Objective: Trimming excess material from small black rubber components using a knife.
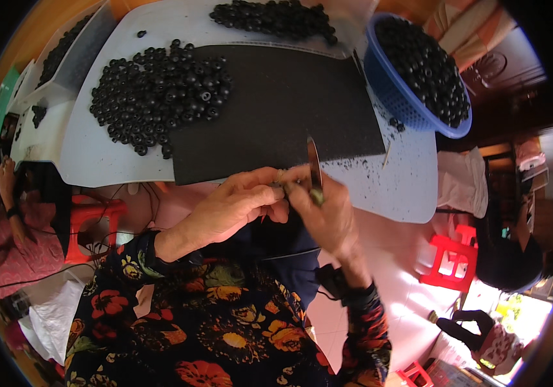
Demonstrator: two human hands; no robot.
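My right hand (328, 216) is closed round a small knife (314, 161), its blade pointing up and away from me. Close beside it, at the near edge of the table, my left hand (244, 200) has its fingers pinched together. The fingertips of both hands meet, and what lies between them is too small and covered to make out. Just beyond the hands lies a dark flat mat (283, 109). A heap of small round black pieces (160, 97), some showing a hole, covers the mat's left edge and the table.
At the back right stands a blue basket (389, 106) full of black pieces. More black pieces (276, 18) lie at the far edge. Dark crumbs dot the light table (405, 187). A clear bin (86, 61) stands left; a seated person (18, 232) and red stools (447, 261) are nearby.
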